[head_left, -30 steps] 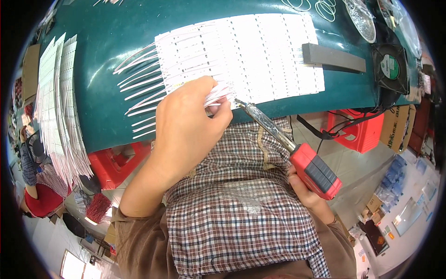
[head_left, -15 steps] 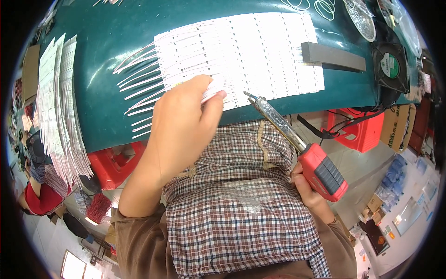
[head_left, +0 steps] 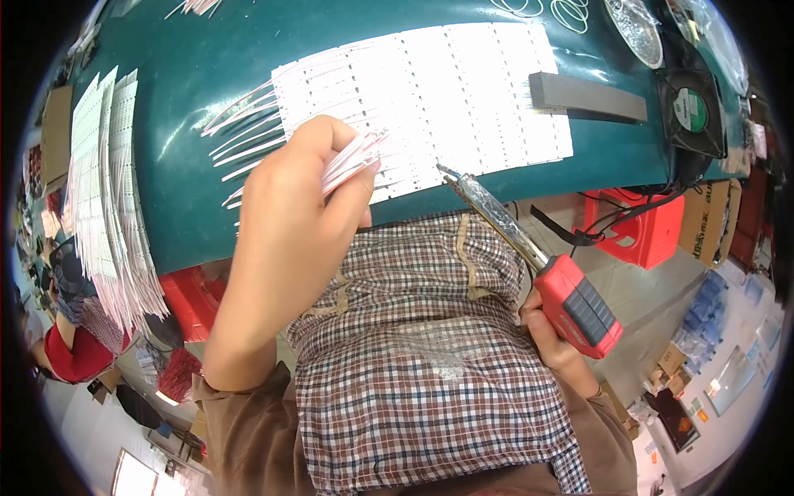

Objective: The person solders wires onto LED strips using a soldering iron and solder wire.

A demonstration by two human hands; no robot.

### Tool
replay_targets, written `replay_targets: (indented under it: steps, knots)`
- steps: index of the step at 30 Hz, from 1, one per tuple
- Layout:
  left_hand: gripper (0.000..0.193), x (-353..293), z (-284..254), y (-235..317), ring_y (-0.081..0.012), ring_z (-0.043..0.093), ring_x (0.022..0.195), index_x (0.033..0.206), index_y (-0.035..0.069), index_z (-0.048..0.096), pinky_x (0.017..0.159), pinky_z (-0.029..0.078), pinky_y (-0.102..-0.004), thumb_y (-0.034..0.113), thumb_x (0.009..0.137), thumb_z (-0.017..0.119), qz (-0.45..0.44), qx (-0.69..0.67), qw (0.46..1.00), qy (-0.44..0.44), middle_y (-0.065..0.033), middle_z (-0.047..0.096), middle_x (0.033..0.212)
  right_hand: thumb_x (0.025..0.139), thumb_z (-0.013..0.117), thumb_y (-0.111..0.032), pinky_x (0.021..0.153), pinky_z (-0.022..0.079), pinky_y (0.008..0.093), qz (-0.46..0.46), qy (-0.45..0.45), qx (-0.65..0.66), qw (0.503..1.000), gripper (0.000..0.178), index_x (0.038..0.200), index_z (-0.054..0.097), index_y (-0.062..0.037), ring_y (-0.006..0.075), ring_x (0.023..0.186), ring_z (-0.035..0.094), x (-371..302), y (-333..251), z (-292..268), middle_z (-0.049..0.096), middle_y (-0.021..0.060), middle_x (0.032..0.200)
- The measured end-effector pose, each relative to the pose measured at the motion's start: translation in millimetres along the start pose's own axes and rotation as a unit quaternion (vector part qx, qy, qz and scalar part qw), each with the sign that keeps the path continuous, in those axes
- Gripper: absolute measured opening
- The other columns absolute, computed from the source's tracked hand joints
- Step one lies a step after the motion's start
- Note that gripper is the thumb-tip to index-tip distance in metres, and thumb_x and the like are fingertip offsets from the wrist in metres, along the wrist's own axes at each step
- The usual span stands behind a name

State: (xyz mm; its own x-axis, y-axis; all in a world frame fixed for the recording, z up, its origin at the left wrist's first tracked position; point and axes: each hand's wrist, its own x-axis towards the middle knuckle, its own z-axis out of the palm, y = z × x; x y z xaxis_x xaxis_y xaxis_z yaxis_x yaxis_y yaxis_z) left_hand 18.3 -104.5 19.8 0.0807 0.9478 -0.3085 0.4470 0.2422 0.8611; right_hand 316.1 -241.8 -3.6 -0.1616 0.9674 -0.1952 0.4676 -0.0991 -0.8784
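left hand (head_left: 289, 190): thumb and fingers pinched on a bundle of pale wires (head_left: 354, 157), above the white panel (head_left: 463, 91)
right hand (head_left: 550, 343): fingers curled round the soldering iron (head_left: 554, 277), partly hidden behind its handle
white panel: lying flat by the near edge of the green surface (head_left: 198, 50), grey bar (head_left: 587, 97) over its right side; fan (head_left: 691, 112) toward the surface's right edge
iron tip: could scorch wires or fingers if swung left; a slack pinch could spill the bundle
wire bundle: now farther left, well clear of the tip it nearly met a second ago
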Motion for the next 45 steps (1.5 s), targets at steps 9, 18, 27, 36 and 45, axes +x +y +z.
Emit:
replay_targets:
  steps: [9,18,27,36,45]
  knots:
    - [0.009,-1.3,13.8,-16.5,-0.0123,0.062,0.066,0.093,-0.001,0.059,0.060,0.047,-0.0279,0.005,0.092,0.066,-0.002,-0.022,1.000,-0.007,-0.0064,0.066,0.072,0.075,0.076,-0.006,0.058,0.052,0.0343,0.000,-0.004,-0.007,1.000,0.016,0.088,0.068,-0.0005,0.0275,0.064,0.066,-2.2,0.2,-0.9,0.066,0.0107,0.077]
    - [0.018,-4.4,25.0,-15.5,-0.0321,0.065,0.062,0.082,-0.001,0.064,0.058,0.049,-0.0387,0.015,0.086,0.071,0.011,0.082,0.996,0.028,-0.0180,0.067,0.073,0.074,0.077,-0.005,0.063,0.056,0.0361,-0.026,-0.011,-0.010,1.000,0.023,0.094,0.068,0.0018,0.0302,0.070,0.069,-3.2,7.0,1.6,0.068,0.0139,0.083]
    - [0.021,-5.1,31.1,-17.2,-0.0168,0.052,0.051,0.080,-0.002,0.065,0.052,0.042,-0.0315,0.016,0.085,0.076,0.076,0.165,0.982,0.056,-0.0121,0.064,0.065,0.072,0.080,-0.004,0.066,0.058,0.0363,-0.050,-0.005,-0.010,0.999,0.030,0.098,0.069,0.0036,0.0304,0.072,0.071,4.0,1.2,6.9,0.069,0.0147,0.087]
    - [0.021,-3.4,32.6,-19.5,-0.0226,0.055,0.051,0.078,-0.001,0.065,0.052,0.043,-0.0343,0.015,0.084,0.076,0.102,0.188,0.975,0.063,-0.0136,0.063,0.065,0.073,0.079,-0.004,0.058,0.054,0.0359,-0.054,-0.018,-0.009,0.998,0.023,0.092,0.068,0.0023,0.0296,0.064,0.067,6.9,2.9,7.6,0.067,0.0130,0.080]
    - [0.020,-2.5,33.5,-20.8,-0.0251,0.056,0.052,0.078,-0.001,0.065,0.052,0.043,-0.0349,0.015,0.083,0.075,0.107,0.201,0.972,0.064,-0.0142,0.063,0.065,0.072,0.079,-0.005,0.062,0.057,0.0368,-0.052,-0.016,-0.029,0.998,0.026,0.094,0.068,0.0021,0.0311,0.068,0.069,1.2,4.0,3.4,0.068,0.0139,0.083]
